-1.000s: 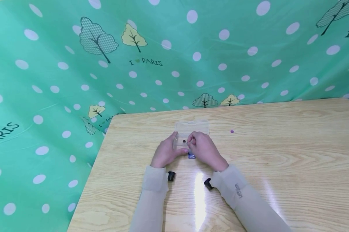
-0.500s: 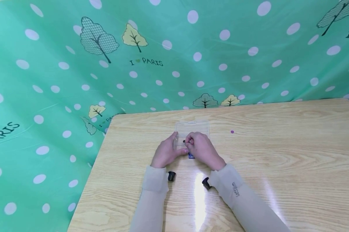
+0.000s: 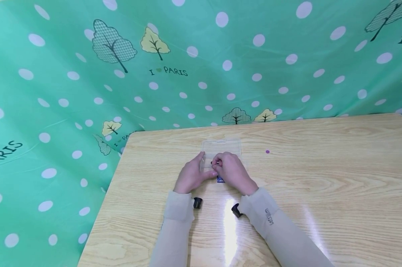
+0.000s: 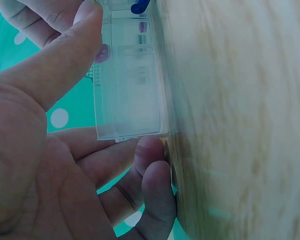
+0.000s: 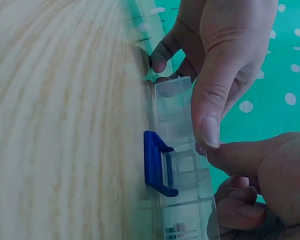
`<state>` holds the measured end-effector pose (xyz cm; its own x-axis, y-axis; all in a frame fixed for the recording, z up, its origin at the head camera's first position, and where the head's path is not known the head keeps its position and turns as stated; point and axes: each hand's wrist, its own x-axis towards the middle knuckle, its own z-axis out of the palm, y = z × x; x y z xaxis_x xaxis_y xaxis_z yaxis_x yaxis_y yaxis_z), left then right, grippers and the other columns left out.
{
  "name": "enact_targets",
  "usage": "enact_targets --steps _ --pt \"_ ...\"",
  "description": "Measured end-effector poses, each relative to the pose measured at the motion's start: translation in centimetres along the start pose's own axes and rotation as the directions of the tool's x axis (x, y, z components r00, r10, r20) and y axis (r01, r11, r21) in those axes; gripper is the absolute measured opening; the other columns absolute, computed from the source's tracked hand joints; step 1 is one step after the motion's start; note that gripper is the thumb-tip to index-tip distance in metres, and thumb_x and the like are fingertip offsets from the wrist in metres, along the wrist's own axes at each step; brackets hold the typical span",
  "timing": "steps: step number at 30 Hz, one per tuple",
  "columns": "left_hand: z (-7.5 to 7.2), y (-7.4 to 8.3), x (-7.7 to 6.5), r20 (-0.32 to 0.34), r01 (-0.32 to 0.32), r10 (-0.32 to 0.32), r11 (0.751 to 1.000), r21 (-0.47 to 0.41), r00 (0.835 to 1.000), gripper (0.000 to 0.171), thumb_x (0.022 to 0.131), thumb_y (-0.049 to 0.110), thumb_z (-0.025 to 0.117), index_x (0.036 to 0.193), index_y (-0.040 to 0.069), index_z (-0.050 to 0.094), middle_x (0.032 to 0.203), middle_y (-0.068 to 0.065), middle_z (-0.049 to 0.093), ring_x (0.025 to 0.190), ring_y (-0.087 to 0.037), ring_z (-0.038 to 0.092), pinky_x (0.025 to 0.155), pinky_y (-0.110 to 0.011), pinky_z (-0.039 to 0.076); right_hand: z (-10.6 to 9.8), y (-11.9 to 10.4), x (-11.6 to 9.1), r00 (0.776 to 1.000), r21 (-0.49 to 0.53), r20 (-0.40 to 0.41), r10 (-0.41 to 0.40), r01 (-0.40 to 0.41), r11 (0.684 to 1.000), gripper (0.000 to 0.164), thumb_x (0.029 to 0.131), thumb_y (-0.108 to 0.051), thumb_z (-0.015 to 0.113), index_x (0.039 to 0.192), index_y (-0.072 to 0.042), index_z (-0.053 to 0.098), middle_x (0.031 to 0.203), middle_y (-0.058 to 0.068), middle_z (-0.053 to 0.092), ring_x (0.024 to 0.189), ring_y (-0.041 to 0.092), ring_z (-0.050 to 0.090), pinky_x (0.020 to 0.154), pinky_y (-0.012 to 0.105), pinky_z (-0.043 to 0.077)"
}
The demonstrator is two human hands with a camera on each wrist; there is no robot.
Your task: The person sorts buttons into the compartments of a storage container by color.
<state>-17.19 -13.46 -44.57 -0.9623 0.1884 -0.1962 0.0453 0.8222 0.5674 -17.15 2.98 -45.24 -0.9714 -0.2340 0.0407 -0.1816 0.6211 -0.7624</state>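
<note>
A clear plastic compartment box [image 3: 208, 157] lies on the table, its transparent lid [image 3: 222, 145] opened away from me. My left hand [image 3: 193, 174] holds the box's left end, thumb along the near wall and fingers behind the end in the left wrist view. My right hand [image 3: 233, 168] is over the box, thumb and index drawn together; I cannot tell what is between them. A small dark round piece [image 3: 212, 162] shows beside those fingertips, partly covered. A blue clasp [image 5: 152, 162] sits on the near side. A purplish spot [image 4: 102, 53] shows at the wall under the left thumb.
On the wooden table [image 3: 304, 167], a small purple dot [image 3: 267, 151] lies right of the box. Black wrist devices [image 3: 197, 203] stick out at both cuffs. A green spotted curtain [image 3: 187, 74] hangs behind and at the left.
My right hand has shifted slightly left, and its fingertips now cover part of the dark round piece that showed fully before. The left hand and the box have stayed in place.
</note>
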Motion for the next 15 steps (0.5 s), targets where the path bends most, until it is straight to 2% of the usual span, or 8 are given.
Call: enact_targets --steps 15 --pt "-0.16 0.15 -0.11 -0.001 0.0 0.0 1.0 -0.011 1.0 0.098 0.082 0.043 0.082 0.157 0.004 0.032 0.152 -0.019 0.044 0.137 -0.038 0.046 0.111 -0.049 0.041 -0.31 -0.15 -0.01 1.0 0.027 0.003 0.013 -0.013 1.0 0.003 0.089 -0.007 0.075 0.089 -0.007 0.072 0.071 -0.002 0.057 0.066 0.015 0.051 0.063 0.03 0.045"
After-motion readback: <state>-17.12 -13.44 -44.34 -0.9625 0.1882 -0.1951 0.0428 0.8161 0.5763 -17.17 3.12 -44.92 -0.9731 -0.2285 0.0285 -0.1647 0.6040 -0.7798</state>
